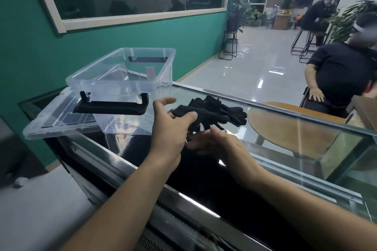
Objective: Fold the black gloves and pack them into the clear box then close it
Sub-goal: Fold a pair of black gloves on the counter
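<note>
Left hand [169, 128] is grasping one end of the black gloves [214, 111], thumb pressed down on top of the fabric and the lower fingers tucked under it, while the index finger sticks out loose above. Right hand [221, 143] sits just below and to the right, palm turned up, fingers stretched out and relaxed under a bit of glove that dangles down. Looks like it's cupping more than gripping, though I can't tell if it's really touching the fabric.

The gloves are one crumpled bunch, mostly lying on the glass counter [326, 161], with only the near end lifted by the left hand. None of them are in the box.

The clear box [120, 77] is just to the left of the hands, open on top, with a black handle [110, 108] flipped down on its near side. It seems to be sitting partly on its lid [47, 126], which lies flat at the left end of the counter and pokes out past the edge.

A round wooden table [285, 128] shows through the glass, and a person in black [342, 71] sits off to the right.
</note>
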